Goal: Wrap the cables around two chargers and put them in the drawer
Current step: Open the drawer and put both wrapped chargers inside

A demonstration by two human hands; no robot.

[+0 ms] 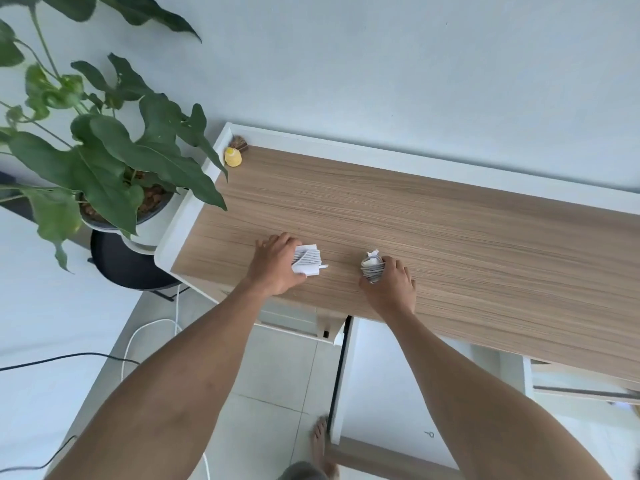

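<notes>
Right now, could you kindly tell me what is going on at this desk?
A person stands at the wooden desk with a charger in each hand. The left hand grips a white charger with its cable wound round it; the right hand grips a second wrapped charger. Both sit on the desktop, neither yet in a drawer.

No text, label, brand, number or sign can be read. The white charger [306, 263] near the left end of the counter [450, 220], the cable-wound charger [372, 270] just to its right, and the small yellow object [233, 157] at the counter's back left corner are too small to show any print.
</notes>
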